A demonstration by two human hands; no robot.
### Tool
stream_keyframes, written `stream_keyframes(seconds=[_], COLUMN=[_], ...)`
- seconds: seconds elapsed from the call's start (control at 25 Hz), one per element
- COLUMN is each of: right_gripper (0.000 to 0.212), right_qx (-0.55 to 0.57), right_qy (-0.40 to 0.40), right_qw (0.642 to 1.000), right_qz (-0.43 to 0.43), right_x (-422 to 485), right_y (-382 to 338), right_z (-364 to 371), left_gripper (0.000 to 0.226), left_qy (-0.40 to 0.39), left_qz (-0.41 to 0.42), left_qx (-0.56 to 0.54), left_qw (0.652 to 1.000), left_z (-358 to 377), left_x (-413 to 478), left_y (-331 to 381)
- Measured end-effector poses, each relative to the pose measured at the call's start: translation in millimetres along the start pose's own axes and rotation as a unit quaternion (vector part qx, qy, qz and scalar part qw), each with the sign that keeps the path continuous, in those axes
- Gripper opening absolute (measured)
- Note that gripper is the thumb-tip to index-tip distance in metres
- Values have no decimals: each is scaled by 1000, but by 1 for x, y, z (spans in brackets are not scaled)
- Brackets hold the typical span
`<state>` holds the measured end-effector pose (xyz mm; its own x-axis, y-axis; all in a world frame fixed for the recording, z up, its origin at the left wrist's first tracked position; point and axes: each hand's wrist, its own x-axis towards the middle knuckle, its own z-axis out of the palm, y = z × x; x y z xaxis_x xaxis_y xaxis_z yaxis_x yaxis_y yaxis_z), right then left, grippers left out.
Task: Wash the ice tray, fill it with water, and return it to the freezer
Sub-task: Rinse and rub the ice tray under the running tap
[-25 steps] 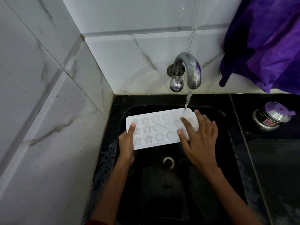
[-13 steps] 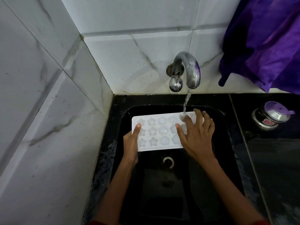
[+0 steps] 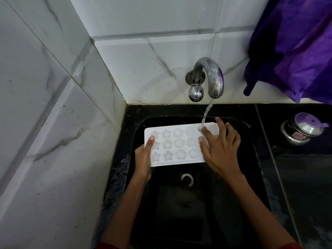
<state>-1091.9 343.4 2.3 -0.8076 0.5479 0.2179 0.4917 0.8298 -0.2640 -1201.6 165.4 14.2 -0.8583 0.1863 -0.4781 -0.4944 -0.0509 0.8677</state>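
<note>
A white ice tray [image 3: 177,144] with star and flower shaped cells is held level over the black sink [image 3: 136,119]. My left hand [image 3: 143,159] grips its left end, thumb on top. My right hand [image 3: 220,150] lies flat with spread fingers on the tray's right end, covering the cells there. Water [image 3: 206,114] runs from the metal tap [image 3: 210,78] and lands on the tray at my right fingertips.
The sink drain [image 3: 186,178] lies below the tray. A steel container with a purple lid [image 3: 303,128] stands on the black counter at right. Purple cloth [image 3: 294,47] hangs above it. Tiled walls close the left and back.
The tray has shifted a little to the right and back, toward the stream. My right hand moved with it, fingertips now under the water. The left hand keeps its grip.
</note>
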Motion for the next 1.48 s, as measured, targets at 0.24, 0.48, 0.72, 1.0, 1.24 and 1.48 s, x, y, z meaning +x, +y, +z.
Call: stream_keyframes(seconds=[0.24, 0.48, 0.72, 1.0, 1.24, 1.48], right_gripper=[38, 39, 40, 39, 45, 36], right_qx=[131, 67, 52, 87, 127, 33], right_qy=[17, 22, 15, -28, -60, 11], right_qw=[990, 997, 997, 994, 988, 996], right_qz=[-41, -39, -48, -59, -69, -82], right_x=[-9, -8, -10, -14, -19, -34], right_y=[3, 0, 5, 13, 11, 10], right_z=[-9, -12, -10, -10, -12, -6], left_gripper=[20, 21, 22, 23, 21, 20], left_qy=[24, 15, 10, 10, 23, 35], left_qz=[1, 8, 5, 9, 19, 18], left_qx=[-25, -17, -5, -5, -11, -12], left_qw=[999, 1000, 1000, 1000, 1000, 999], left_z=[-4, -4, -3, -3, -3, -9], left_x=[2, 3, 6, 5, 7, 9], left_y=[0, 2, 1, 2, 5, 1])
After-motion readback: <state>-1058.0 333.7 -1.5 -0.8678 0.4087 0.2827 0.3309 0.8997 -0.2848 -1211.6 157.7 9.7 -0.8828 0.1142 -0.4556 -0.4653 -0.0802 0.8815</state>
